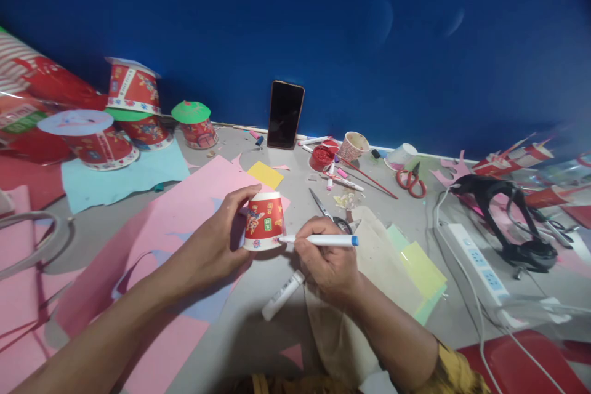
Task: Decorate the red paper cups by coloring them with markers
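Observation:
My left hand [221, 234] is wrapped round a red paper cup [265, 221] held upside down, its white rim at the bottom and gold figures on its side. In my right hand [327, 258] is a white marker [330, 239] with a blue end, gripped like a pen. The marker's tip meets the cup's lower right side, near the rim. Just below lies a white glue stick [283, 295] on the table. Scissors [329, 209] with dark handles lie behind my right hand, which partly hides them.
Pink paper [184, 215] spreads over the left. Decorated cups [133, 89] stand at the back left. A dark phone [285, 114] leans against the blue wall. Red-handled scissors [410, 181], a power strip [478, 265] with cables and a black strap frame [503, 215] lie to the right.

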`<state>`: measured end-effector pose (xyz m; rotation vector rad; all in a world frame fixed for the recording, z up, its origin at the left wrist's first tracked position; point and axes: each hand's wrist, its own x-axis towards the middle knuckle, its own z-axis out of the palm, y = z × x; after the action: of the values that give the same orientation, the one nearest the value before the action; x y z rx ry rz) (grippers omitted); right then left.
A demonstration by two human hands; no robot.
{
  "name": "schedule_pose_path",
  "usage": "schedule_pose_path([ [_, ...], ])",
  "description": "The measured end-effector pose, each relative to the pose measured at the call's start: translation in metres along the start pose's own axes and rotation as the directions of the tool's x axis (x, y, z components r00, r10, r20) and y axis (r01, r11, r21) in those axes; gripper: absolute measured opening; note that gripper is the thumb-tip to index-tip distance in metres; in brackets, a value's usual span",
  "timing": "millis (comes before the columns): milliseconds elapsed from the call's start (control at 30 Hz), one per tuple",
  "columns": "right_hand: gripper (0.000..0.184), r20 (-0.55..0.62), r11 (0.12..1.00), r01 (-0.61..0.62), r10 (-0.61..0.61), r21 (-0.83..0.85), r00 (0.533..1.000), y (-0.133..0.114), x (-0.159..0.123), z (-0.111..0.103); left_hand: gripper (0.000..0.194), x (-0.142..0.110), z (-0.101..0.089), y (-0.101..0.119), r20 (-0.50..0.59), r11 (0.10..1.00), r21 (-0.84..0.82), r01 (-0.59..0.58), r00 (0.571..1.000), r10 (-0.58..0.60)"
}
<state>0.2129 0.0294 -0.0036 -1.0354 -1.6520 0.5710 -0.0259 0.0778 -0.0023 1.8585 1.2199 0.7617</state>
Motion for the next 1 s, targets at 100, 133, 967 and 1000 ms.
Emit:
schedule_pose_path([
  [100, 0.012, 0.006, 1.000, 0.022, -0.022, 0.004, 1.000, -0.0010, 0.0004, -0.0003, 0.091, 0.0004, -0.0009, 0.0016, 0.039, 0.999, -0.025, 0.022, 0.999, -0.021],
  [133, 0.012, 0.012, 1.000, 0.031, -0.031, 0.003, 0.999, -0.0011, 0.0005, 0.0000, 0.091, 0.0004, -0.0012, 0.0019, 0.042, 0.999, -0.034, 0.027, 0.999, -0.026],
  [967, 0.014, 0.031, 0.998, 0.057, -0.056, -0.012, 0.998, 0.0018, -0.0010, 0.0041, 0.085, 0.0019, -0.0013, 0.0066, 0.046, 0.997, -0.071, 0.005, 0.999, -0.002],
  [1000, 0.015, 0.033, 0.998, 0.060, -0.059, -0.014, 0.998, 0.0021, -0.0010, 0.0044, 0.085, 0.0017, -0.0014, 0.0068, 0.045, 0.998, -0.068, 0.008, 0.999, -0.005],
])
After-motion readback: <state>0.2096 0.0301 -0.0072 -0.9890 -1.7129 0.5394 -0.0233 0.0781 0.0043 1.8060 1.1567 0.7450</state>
